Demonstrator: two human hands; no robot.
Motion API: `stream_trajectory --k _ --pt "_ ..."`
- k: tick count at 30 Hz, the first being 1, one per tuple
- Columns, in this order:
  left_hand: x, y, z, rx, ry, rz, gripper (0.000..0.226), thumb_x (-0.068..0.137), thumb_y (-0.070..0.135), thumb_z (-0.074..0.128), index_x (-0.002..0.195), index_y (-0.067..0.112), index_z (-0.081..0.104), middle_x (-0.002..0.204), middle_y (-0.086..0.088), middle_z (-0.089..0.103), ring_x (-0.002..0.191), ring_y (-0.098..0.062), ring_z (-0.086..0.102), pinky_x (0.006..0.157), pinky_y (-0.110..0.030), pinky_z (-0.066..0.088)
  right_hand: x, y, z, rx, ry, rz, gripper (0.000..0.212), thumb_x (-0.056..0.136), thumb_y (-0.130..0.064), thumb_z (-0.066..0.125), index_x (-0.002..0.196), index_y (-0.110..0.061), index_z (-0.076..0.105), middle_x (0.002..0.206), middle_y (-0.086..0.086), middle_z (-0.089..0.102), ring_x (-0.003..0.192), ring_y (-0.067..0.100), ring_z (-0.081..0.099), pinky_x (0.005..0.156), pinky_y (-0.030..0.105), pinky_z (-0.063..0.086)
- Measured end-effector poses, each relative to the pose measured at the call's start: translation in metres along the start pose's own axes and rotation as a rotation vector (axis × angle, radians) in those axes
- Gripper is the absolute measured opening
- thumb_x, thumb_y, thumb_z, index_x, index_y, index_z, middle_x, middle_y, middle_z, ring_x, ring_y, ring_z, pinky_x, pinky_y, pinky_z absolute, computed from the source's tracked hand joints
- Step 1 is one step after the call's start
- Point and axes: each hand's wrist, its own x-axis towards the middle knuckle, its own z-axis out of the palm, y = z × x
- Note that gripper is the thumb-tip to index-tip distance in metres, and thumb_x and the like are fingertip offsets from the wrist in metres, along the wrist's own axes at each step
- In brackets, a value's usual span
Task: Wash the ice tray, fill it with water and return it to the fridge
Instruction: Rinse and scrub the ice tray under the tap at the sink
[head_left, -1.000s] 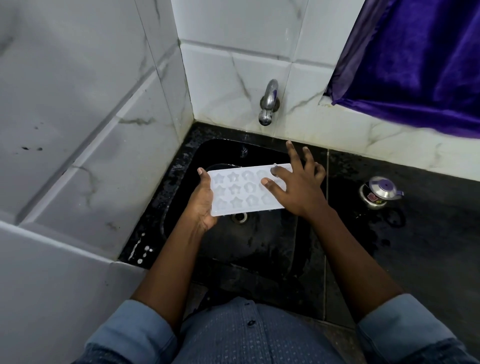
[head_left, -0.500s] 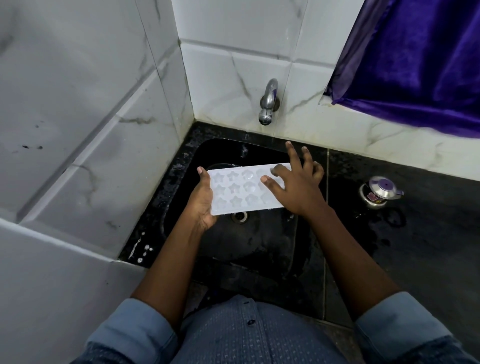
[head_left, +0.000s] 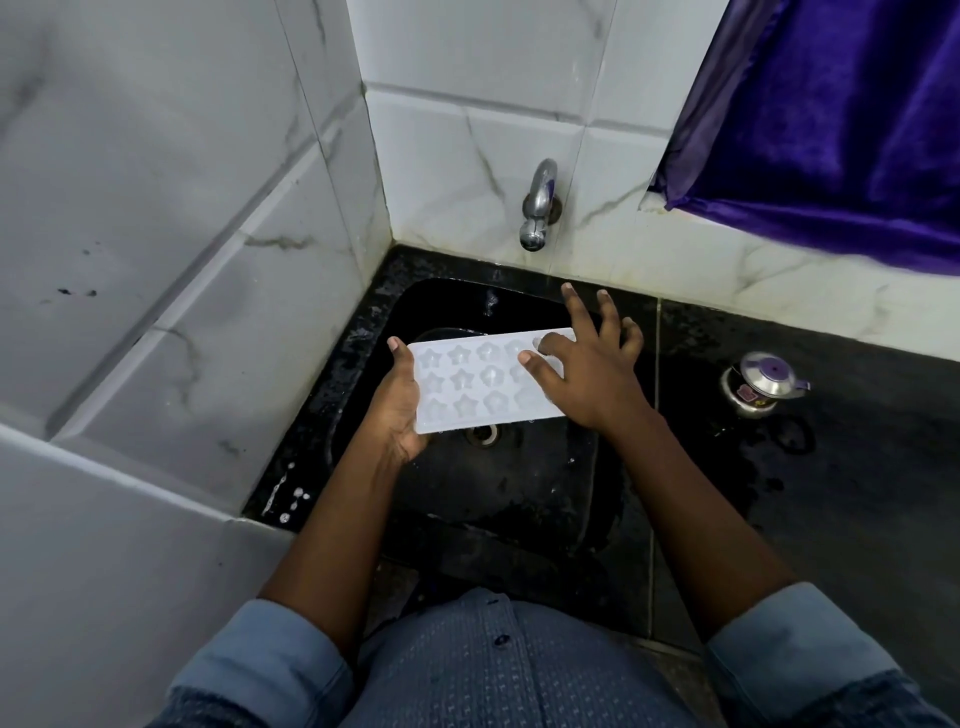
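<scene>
A white ice tray (head_left: 470, 382) with star and flower shaped moulds is held level over the black sink (head_left: 519, 483). My left hand (head_left: 397, 410) grips its left end, thumb on top and fingers underneath. My right hand (head_left: 589, 366) lies over the tray's right end with fingers spread; the index finger and thumb touch the moulds there. The steel tap (head_left: 539, 208) sticks out of the tiled wall above the sink; no stream of water shows from it. The tray's right end is hidden under my right hand.
The drain (head_left: 483, 434) shows just below the tray. A small steel kettle-like pot with a purple knob (head_left: 761, 384) stands on the wet black counter (head_left: 831, 493) to the right. White tiled walls (head_left: 182, 260) close in on the left and behind. A purple curtain (head_left: 841, 114) hangs top right.
Almost nothing moves. My right hand's fingers shift slightly over the tray's right end while the left hand keeps the tray in the same place.
</scene>
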Motion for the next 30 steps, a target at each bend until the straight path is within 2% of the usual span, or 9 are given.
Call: stream_trajectory --k 3,5,10,16,20,25,27,30 --pt "-0.003 0.001 0.002 -0.021 0.002 -0.014 0.091 0.096 0.081 0.014 0.129 0.016 0.068 0.117 -0.013 0.079 0.102 -0.030 0.079 0.074 -0.041 0.064 -0.002 0.000 0.000 0.003 -0.015 0.001 0.056 0.100 -0.075 0.034 0.130 -0.040 0.066 0.176 -0.004 -0.001 0.160 0.032 -0.012 0.122 0.063 -0.002" --pt "-0.006 0.002 0.003 -0.029 -0.004 -0.022 0.091 0.097 0.081 0.014 0.129 0.016 0.068 0.115 -0.013 0.079 0.100 -0.029 0.079 0.070 -0.039 0.065 -0.003 0.000 0.001 -0.007 -0.020 -0.008 0.059 0.099 -0.077 0.033 0.133 -0.041 0.064 0.176 -0.004 0.000 0.160 0.032 -0.011 0.122 0.063 -0.001" --pt "-0.009 0.002 0.005 -0.032 -0.007 -0.025 0.091 0.098 0.079 0.013 0.129 0.014 0.068 0.117 -0.014 0.079 0.101 -0.030 0.079 0.070 -0.039 0.065 -0.004 0.002 0.002 -0.006 -0.013 -0.012 0.055 0.100 -0.075 0.033 0.122 -0.038 0.066 0.176 -0.002 0.003 0.160 0.034 -0.009 0.122 0.064 0.001" --pt "-0.015 0.002 0.011 -0.044 -0.017 -0.040 0.091 0.098 0.079 0.015 0.131 0.013 0.068 0.117 -0.016 0.078 0.101 -0.033 0.078 0.069 -0.042 0.065 -0.007 -0.009 0.001 0.027 0.037 -0.068 0.048 0.099 -0.073 0.040 0.116 -0.030 0.053 0.176 0.002 0.003 0.160 0.032 -0.008 0.121 0.063 0.005" --pt "-0.018 -0.001 0.015 -0.050 -0.035 -0.054 0.090 0.098 0.079 0.015 0.126 0.014 0.070 0.115 -0.016 0.079 0.100 -0.033 0.079 0.069 -0.042 0.065 -0.008 -0.017 0.004 -0.039 0.001 -0.097 0.050 0.098 -0.076 0.035 0.111 -0.036 0.063 0.176 -0.002 -0.003 0.160 0.033 -0.011 0.121 0.062 0.002" --pt "-0.016 0.000 0.010 -0.051 -0.016 -0.028 0.092 0.097 0.081 0.015 0.132 0.014 0.068 0.121 -0.016 0.077 0.105 -0.033 0.078 0.073 -0.041 0.065 -0.010 -0.021 0.001 -0.065 -0.023 -0.061 0.060 0.099 -0.078 0.029 0.129 -0.041 0.066 0.176 -0.003 -0.006 0.159 0.033 -0.014 0.122 0.063 -0.003" --pt "-0.015 -0.001 0.010 -0.035 -0.014 -0.022 0.093 0.096 0.082 0.016 0.132 0.015 0.068 0.123 -0.016 0.077 0.107 -0.034 0.077 0.078 -0.043 0.064 -0.011 -0.022 0.000 -0.063 -0.032 -0.066 0.060 0.099 -0.078 0.030 0.125 -0.040 0.069 0.176 -0.003 -0.005 0.159 0.033 -0.013 0.122 0.063 -0.002" --pt "-0.017 -0.004 0.012 -0.013 -0.003 -0.037 0.093 0.095 0.083 0.017 0.130 0.015 0.069 0.120 -0.017 0.077 0.106 -0.036 0.077 0.075 -0.045 0.064 -0.011 -0.024 0.001 -0.051 -0.028 -0.058 0.059 0.098 -0.078 0.031 0.115 -0.037 0.071 0.176 -0.003 -0.005 0.159 0.034 -0.012 0.122 0.063 0.000"
